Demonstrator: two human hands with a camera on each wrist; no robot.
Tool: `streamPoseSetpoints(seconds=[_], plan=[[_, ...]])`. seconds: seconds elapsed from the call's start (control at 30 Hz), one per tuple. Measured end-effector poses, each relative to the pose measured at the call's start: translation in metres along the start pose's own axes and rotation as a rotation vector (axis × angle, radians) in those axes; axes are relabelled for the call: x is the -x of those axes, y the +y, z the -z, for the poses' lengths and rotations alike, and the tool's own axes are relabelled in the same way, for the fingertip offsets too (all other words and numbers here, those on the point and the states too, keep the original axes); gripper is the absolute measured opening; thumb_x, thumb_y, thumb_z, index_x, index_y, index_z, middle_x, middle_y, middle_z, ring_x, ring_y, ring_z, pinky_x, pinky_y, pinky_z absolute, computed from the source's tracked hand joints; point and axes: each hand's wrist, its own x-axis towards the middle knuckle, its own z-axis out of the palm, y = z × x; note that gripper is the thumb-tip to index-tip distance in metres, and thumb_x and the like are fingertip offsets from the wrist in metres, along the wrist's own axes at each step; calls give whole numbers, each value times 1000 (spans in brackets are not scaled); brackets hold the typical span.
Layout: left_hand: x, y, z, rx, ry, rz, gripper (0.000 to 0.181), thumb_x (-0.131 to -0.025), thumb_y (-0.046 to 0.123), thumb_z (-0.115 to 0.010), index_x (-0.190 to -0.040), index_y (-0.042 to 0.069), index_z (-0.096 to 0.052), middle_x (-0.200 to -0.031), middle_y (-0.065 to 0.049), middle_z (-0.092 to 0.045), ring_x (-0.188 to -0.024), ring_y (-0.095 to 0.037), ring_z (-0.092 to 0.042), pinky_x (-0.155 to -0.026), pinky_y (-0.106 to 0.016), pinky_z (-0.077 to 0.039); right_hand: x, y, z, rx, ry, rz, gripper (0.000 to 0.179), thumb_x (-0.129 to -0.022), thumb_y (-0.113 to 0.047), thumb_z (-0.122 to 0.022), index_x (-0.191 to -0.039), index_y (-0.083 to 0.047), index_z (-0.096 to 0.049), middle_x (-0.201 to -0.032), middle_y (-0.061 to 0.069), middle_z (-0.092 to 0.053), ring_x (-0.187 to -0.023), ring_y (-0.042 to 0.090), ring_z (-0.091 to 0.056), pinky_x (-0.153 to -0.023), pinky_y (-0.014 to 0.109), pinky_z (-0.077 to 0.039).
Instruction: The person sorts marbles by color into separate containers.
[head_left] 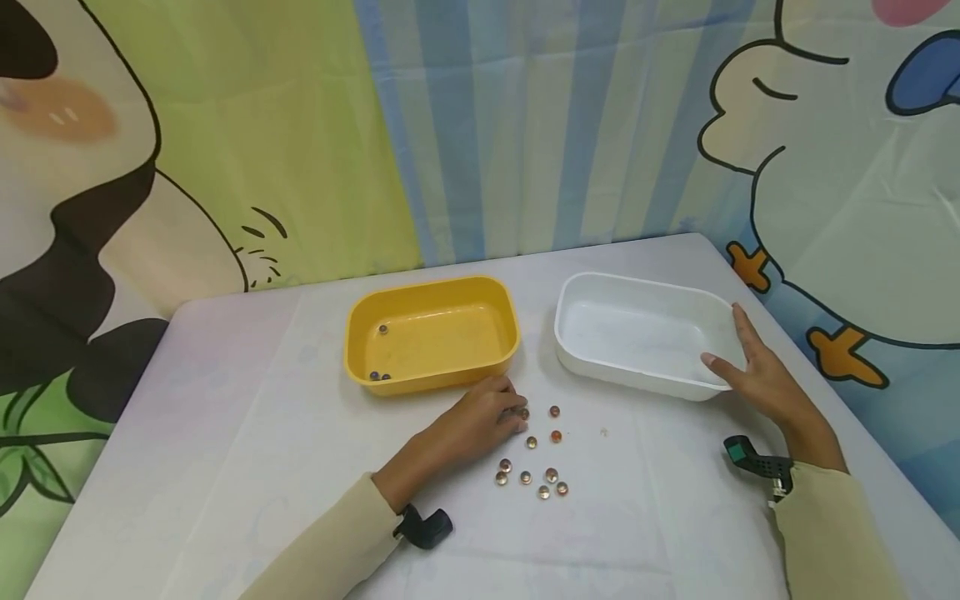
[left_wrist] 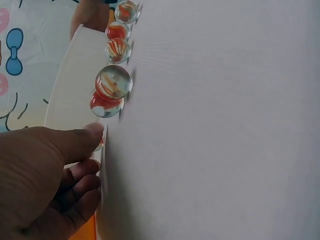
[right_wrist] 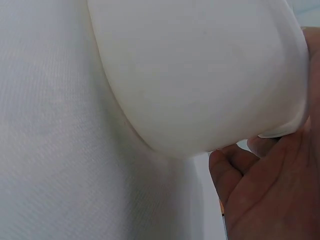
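My left hand (head_left: 480,421) pinches a clear marble (head_left: 524,412) with orange swirls between thumb and fingers, low over the cloth. In the left wrist view the thumb (left_wrist: 82,142) hides most of that marble. Several similar marbles (head_left: 551,475) lie loose on the table to the right of this hand and nearer me. With its thumb over the rim and its fingers along the outside, my right hand (head_left: 772,383) grips the right end of a white plastic tray (head_left: 637,379). The right wrist view shows that tray's outer wall (right_wrist: 200,80) close up.
A yellow tray (head_left: 431,383) stands just beyond my left hand, left of the white one. Inside it are a few small dark marbles (head_left: 381,377). White cloth covers the table (head_left: 247,483). A printed cartoon curtain (head_left: 525,125) hangs behind the far edge.
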Motion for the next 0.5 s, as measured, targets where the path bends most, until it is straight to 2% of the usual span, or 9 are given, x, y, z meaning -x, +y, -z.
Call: streamPoseSetpoints(seconds=[0.23,0.5], plan=[[-6,4,0,-38,-54,18,23,-93,22,-69,-109,7,-73,-92,6,-50,-85,-6,-48,-72,-16,-44,2,0,-1,-15,16,-5,95,-97,-35,-58,-153,-19,18,-158,15,17,-137,56,6,-95,77,-4],[-13,8,-3,-68,-68,-18,42,-90,30,-72,-126,11,-66,-95,6,-51,-83,-7,-46,-70,-16,-42,-2,4,-2,-53,17,5,83,-102,-31,-48,-152,-23,17,-157,10,21,-140,46,16,-99,73,5]])
